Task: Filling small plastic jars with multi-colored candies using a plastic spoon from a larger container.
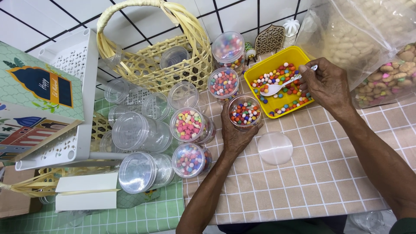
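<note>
— What sits closest to the camera?

— The left hand, wrapped around an open jar part-filled with coloured round candies. The fingers curl about its wall, so it is gripped, mouth up. The jar's loose clear lid lies flat on the checked tablecloth, just beside the hand at its four o'clock.

— And the other hand?

— The right hand is further off, at about two o'clock from the jar. It is closed in a pinch on the handle of a white plastic spoon.

— How does the spoon lie?

— Its long axis runs from the fingers toward eight o'clock, bowl end lowest, resting among the candies in the yellow tray. From the bowl, the jar mouth lies near, at seven o'clock. The tray's near rim stands between them; nothing else does.

— What surrounds the jar?

— At nine o'clock, three filled jars: one with pink and pale sweets, one lidded near the arm, one further up. Beyond them, empty clear jars lie on their sides.

— Farthest away?

— A woven basket at eleven o'clock with an empty jar inside, another filled jar at twelve, and bags of biscuits at one to two o'clock, behind the right hand.
</note>
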